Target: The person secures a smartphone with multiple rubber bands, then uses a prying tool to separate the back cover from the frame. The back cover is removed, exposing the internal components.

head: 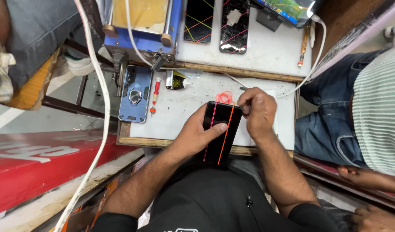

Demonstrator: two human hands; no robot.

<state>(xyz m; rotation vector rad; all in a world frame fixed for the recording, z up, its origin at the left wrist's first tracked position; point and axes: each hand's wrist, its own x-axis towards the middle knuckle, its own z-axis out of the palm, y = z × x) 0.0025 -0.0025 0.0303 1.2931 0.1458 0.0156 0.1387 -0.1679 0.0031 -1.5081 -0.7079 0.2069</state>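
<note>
Black rectangular smartphone bound by pink and orange rubber bands, frame centre, at white desk front edge. Left hand grips its side; right hand pinches its top corner. Blue-cased phone lies left.

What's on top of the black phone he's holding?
On the black phone: a pink band and an orange band run lengthwise, and the left hand has its thumb across the screen. The right hand covers the top right corner, hiding what it grips there.
</note>
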